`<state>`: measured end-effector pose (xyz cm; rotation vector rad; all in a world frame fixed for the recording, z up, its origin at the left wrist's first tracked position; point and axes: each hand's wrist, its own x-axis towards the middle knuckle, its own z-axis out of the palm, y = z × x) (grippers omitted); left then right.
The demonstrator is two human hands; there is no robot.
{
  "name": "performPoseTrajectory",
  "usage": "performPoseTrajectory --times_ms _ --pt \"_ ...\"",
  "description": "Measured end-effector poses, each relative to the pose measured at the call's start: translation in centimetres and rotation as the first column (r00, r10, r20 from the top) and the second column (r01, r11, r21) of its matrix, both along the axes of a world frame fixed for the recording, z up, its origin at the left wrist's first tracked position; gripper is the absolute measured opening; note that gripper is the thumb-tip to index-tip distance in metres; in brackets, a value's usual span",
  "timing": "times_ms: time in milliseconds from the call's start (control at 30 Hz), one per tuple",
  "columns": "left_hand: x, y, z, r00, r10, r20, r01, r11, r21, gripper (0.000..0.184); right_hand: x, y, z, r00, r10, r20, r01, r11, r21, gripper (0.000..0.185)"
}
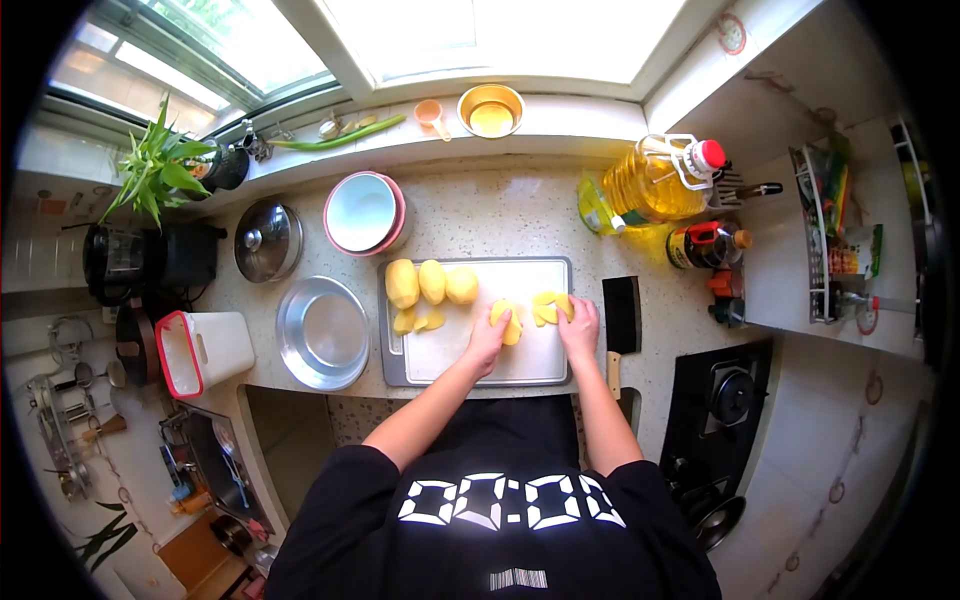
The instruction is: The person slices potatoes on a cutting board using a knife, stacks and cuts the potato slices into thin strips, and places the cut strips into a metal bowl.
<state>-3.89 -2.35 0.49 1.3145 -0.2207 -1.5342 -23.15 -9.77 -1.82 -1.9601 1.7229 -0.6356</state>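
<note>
My left hand (486, 342) is closed on a small stack of potato slices (512, 330) over the right half of the white cutting board (455, 365). My right hand (581, 330) reaches in from the board's right edge, its fingertips closed on one of several potato slices (545, 311). Three peeled potatoes (432, 281) lie in a row at the board's back left. In front of them are more loose potato pieces (418, 319). A cleaver (622, 315) with a dark blade and wooden handle rests on the counter, right of the board.
Left of the board stand a metal basin (323, 335), stacked bowls (362, 212) and a glass pot lid (268, 241). A large oil jug (655, 180) and a sauce bottle (705, 244) stand at the back right. The black stove (715, 420) is at the right.
</note>
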Motion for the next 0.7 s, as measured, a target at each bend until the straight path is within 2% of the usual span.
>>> performPoseTrajectory --times_ms 167,267,367,467,500,567,600,633,700 --pt "-0.1 -0.1 -0.1 1.0 -0.007 -0.016 0.007 1.0 -0.01 0.032 -0.1 -0.4 0.8 1.0 -0.01 -0.005 0.01 1.0 -0.007 0.033" --pt "-0.1 -0.2 0.0 1.0 -0.009 -0.028 0.009 1.0 0.001 0.033 -0.2 -0.5 1.9 0.995 -0.085 0.057 0.08 0.994 0.081 0.034" --pt "0.0 -0.3 0.4 0.998 0.017 -0.058 -0.015 0.999 0.032 0.032 -0.7 -0.3 1.8 0.985 -0.17 0.002 0.169 0.976 0.137 0.029" --pt "0.1 -0.4 0.7 0.997 0.023 -0.074 -0.021 0.999 0.039 0.033 -2.3 0.0 -1.7 0.916 -0.333 0.223 0.247 0.907 0.34 0.027" --pt "0.2 -0.4 0.6 0.997 0.025 -0.079 -0.022 0.999 0.041 0.034 -1.5 0.2 1.3 0.817 -0.426 0.39 0.203 0.844 0.496 0.023" --pt "0.2 -0.5 0.5 0.996 0.028 -0.09 -0.024 0.999 0.043 0.036 -0.6 0.6 2.6 0.653 -0.525 0.546 0.086 0.768 0.635 0.021" --pt "0.1 -0.5 0.5 0.993 0.042 -0.114 -0.037 0.998 0.052 0.037 -0.2 0.9 3.1 0.554 -0.577 0.601 0.013 0.727 0.686 0.021" --pt "0.1 -0.6 0.6 0.989 0.057 -0.138 -0.049 0.997 0.062 0.038 0.5 1.4 4.0 0.515 -0.596 0.616 -0.035 0.703 0.71 0.014" --pt "-0.1 -0.9 0.6 0.98 0.085 -0.182 -0.078 0.996 0.045 0.041 2.2 2.4 5.1 0.548 -0.509 0.663 -0.102 0.747 0.657 0.014"
